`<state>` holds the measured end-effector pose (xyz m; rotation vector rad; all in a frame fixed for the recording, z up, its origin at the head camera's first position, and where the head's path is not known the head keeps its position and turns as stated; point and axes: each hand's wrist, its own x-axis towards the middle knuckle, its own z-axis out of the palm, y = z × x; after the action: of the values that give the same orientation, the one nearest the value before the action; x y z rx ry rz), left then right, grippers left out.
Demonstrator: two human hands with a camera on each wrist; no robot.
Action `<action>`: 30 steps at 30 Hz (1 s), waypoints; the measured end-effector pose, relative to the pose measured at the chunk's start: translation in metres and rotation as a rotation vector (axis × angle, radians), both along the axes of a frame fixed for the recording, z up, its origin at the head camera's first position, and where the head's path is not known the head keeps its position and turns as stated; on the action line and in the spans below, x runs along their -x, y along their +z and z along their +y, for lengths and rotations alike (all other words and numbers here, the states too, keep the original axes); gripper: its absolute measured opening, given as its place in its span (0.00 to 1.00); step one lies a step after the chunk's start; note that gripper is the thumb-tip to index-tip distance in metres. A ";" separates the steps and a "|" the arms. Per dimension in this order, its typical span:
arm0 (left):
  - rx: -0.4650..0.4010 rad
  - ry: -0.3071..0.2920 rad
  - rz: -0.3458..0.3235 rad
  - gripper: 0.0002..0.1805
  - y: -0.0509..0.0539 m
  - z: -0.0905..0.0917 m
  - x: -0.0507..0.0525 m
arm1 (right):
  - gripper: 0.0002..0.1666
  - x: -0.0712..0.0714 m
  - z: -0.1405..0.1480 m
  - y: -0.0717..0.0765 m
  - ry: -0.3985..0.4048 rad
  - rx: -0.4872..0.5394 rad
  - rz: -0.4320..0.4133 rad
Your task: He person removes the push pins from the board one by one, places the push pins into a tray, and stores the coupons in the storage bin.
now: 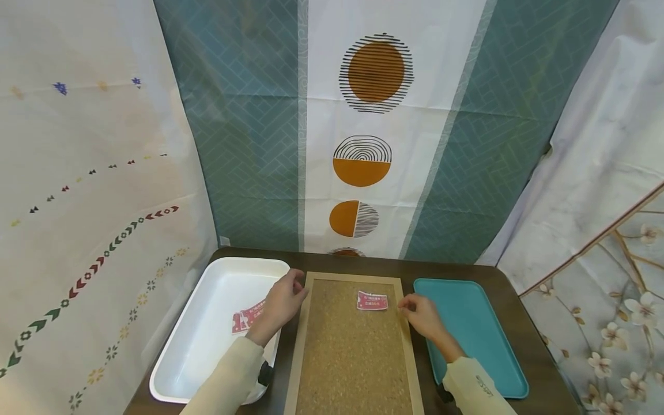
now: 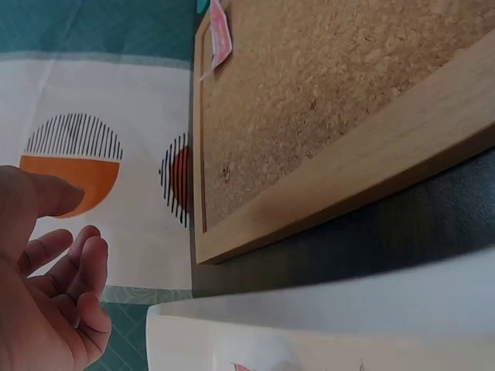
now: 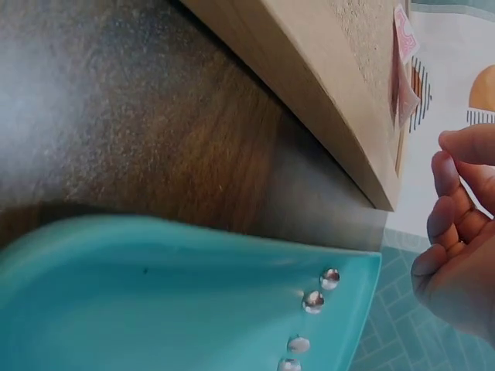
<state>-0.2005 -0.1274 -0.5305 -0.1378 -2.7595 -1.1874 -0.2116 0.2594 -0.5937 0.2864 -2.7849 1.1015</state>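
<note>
A pink ticket-shaped coupon (image 1: 372, 301) lies near the far right corner of a wood-framed corkboard (image 1: 353, 357); its edges look raised in the wrist views. My left hand (image 1: 282, 302) hovers between the white tray and the board's left frame, fingers loosely bent and thumb apart, with nothing between them. Beside the board's right frame is my right hand (image 1: 422, 316). Its thumb and index fingertips come together in the right wrist view, and whether anything tiny sits between them is hidden. More pink coupons (image 1: 252, 314) lie overlapping in the white tray (image 1: 181, 346), partly behind my left hand.
On the right stands a turquoise tray (image 1: 479, 328), with several shiny round metal pieces (image 3: 313, 301) near its far end. Dark wood table (image 1: 358, 264) shows around the board. Patterned curtains (image 1: 254, 144) hang right behind the table and at both sides.
</note>
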 end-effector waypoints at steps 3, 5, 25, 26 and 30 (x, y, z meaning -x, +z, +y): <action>-0.005 -0.017 0.005 0.22 0.002 0.005 0.003 | 0.06 0.000 -0.002 0.001 0.003 0.016 0.016; -0.005 -0.027 0.018 0.22 0.003 0.009 0.005 | 0.04 -0.001 -0.004 0.002 0.013 0.014 0.028; 0.009 -0.102 -0.050 0.24 -0.009 0.042 0.006 | 0.04 0.010 -0.024 -0.002 0.032 0.017 0.065; 0.011 -0.101 -0.063 0.24 -0.010 0.044 0.006 | 0.04 0.011 -0.026 -0.002 0.031 0.016 0.071; 0.027 -0.120 -0.066 0.24 -0.014 0.051 0.007 | 0.04 0.014 -0.029 -0.004 0.023 0.001 0.097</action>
<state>-0.2070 -0.0760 -0.5446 -0.2752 -2.8611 -1.2033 -0.2252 0.2300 -0.5973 0.3628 -2.7027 1.0641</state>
